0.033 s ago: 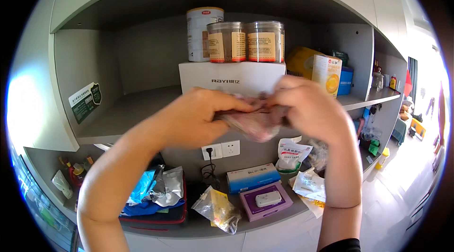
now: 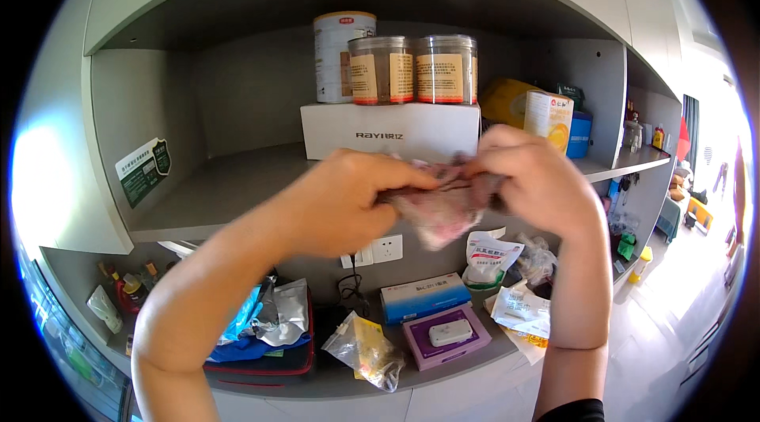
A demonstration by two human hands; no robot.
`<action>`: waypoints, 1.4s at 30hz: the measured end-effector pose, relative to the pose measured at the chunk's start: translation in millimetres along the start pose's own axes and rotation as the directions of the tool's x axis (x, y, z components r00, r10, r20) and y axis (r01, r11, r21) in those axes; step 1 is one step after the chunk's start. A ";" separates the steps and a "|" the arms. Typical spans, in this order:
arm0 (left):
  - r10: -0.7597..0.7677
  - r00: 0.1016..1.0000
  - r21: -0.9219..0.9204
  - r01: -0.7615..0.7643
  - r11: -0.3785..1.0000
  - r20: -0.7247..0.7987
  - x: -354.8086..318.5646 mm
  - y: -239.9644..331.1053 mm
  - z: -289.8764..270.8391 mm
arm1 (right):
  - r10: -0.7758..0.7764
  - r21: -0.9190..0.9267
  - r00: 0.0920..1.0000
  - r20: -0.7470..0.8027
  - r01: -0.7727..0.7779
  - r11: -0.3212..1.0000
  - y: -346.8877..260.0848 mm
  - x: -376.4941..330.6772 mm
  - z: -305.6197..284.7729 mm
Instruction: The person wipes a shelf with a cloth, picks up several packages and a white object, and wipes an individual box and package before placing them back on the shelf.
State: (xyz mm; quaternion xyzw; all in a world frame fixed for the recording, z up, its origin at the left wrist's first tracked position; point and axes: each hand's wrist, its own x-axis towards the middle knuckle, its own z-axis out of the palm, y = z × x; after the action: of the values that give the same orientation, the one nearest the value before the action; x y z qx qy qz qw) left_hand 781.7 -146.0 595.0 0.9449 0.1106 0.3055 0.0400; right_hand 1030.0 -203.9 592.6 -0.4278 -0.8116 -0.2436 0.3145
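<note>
A crumpled pink and grey cloth is stretched between my two hands in front of the middle shelf. My left hand pinches its left part between thumb and fingers. On the other side, my right hand grips the upper right part, with fingertips partly hidden in the folds. The cloth's lower corner hangs free and looks blurred. Behind my hands stands a white box. It carries two clear jars with lids, the left jar and the right jar, and a tall white can.
On the lower counter lie a blue-and-white box, a purple box with a white device on it, and a clear bag. A dark tray holds silver and blue packages. A white-and-orange carton stands at the right.
Both hands have shifted slightly to the right. The cloth's hanging corner has swung a little lower, and the cloth stays held between my hands.
</note>
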 end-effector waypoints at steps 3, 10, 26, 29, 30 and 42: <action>-0.047 0.997 -0.296 0.025 0.955 -0.069 2.1 21.3 20.8 | 0.052 0.221 0.961 -0.271 0.010 0.975 10.4 -32.8 -20.5; -0.340 0.886 -0.848 -0.101 0.521 -0.315 -36.7 28.7 162.2 | 0.623 0.936 0.720 -0.308 0.110 0.335 -64.0 -110.4 92.6; 0.072 0.916 0.291 0.050 0.956 -0.394 1.4 2.5 47.3 | 0.749 0.911 0.655 0.103 -0.364 0.192 23.8 15.7 16.7; -0.030 0.941 0.304 0.139 0.943 -0.337 18.5 -4.3 55.7 | 0.641 0.914 0.700 0.315 -0.407 -0.005 64.3 35.5 9.1; -0.079 0.944 0.288 0.176 0.941 -0.320 23.5 -3.3 57.9 | 0.600 0.917 0.721 0.347 -0.395 -0.056 76.4 38.9 9.4; -0.328 0.880 0.255 0.423 0.870 -0.343 22.4 9.4 45.1 | 0.493 0.863 0.735 0.466 -0.501 -0.069 65.3 40.7 9.1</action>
State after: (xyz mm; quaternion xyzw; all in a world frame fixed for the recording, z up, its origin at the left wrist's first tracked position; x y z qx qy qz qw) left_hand 827.5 -150.3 572.6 0.8434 0.3468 0.4040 -0.0720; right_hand 1064.9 -142.2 623.9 -0.3889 -0.5532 0.4640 0.5721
